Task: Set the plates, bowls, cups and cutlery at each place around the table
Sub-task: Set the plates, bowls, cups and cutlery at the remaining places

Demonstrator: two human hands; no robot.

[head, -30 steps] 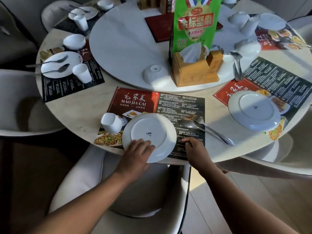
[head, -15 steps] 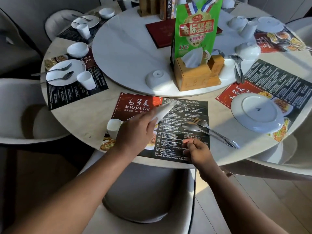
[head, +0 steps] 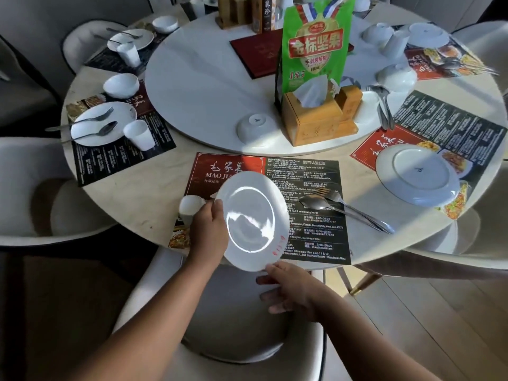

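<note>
Head view shows you've turned the plate face-up since a second ago: your left hand grips its 9 o'clock rim, your right hand, fingers loosely straight, steadies its 5 o'clock edge over the placemat, ready for setting down.

place: restaurant dining room | evidence: printed menu placemats, lazy Susan on round table, padded chairs
</note>
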